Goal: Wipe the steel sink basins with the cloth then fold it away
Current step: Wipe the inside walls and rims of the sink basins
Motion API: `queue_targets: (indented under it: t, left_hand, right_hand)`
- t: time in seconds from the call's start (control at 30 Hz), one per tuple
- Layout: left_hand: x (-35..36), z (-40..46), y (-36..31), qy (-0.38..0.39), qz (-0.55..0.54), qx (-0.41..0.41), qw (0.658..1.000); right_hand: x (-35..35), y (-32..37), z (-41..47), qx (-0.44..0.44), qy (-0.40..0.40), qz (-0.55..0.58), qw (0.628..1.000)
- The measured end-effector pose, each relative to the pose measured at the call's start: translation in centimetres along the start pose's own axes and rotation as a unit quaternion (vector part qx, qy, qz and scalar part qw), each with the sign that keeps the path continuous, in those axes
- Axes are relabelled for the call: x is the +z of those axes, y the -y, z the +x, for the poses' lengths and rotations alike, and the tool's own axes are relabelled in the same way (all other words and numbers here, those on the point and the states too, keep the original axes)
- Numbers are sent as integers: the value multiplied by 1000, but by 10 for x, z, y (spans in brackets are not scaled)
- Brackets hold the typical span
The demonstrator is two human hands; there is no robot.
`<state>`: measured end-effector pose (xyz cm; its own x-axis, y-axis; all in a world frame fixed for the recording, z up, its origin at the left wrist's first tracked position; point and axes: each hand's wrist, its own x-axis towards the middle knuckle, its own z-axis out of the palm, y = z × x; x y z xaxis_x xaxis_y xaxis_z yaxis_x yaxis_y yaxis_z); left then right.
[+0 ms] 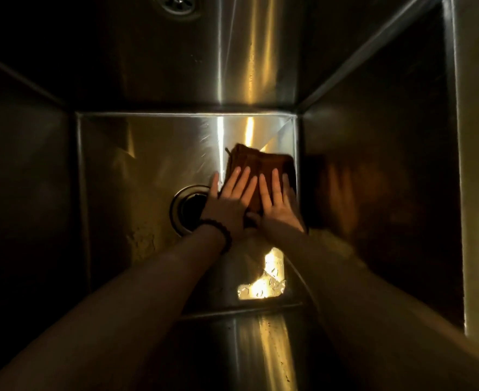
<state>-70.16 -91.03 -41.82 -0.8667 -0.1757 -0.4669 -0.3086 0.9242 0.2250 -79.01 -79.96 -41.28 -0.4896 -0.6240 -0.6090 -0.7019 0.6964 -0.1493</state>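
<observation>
Both my hands flat on the brown cloth (260, 167), fingers straight: left hand (229, 201), right hand (279, 204). Cloth lies on basin floor (148, 153), far-right corner, beside the drain (186, 210).

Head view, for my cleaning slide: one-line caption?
Both hands, left hand and right hand, press a brown cloth flat on the steel sink basin floor beside the drain.

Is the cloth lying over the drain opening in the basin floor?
No, the cloth lies flat on the basin floor right of the drain, pressed down by the left hand and right hand.
</observation>
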Motion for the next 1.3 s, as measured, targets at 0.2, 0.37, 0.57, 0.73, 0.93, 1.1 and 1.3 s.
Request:
queue_targets:
  t: [0.2,0.37,0.57,0.73,0.93,1.1,1.3]
  left_hand:
    - [-27,66,39,-55,26,-71,996]
    - [-9,34,24,-68,-24,-59,996]
    - [30,-31,-8,-21,-40,-46,998]
    - [30,-28,9,-61,-41,-49,996]
    - [11,-13,57,-97,-34,-130,986]
    - [5,-20,95,-95,-58,-216,970]
    - [14,-49,110,-126,-111,-322,932]
  right_hand:
    - [-57,3,80,-19,-28,-30,999]
    - [-33,10,39,-25,-39,-24,999]
    - [18,15,-32,-20,15,-28,999]
    - [17,10,-14,-33,-15,-63,997]
    - [-12,45,47,-112,-50,-78,989]
    - [-26,88,81,-202,-74,-107,971]
    - [-33,131,102,-310,-70,-178,931]
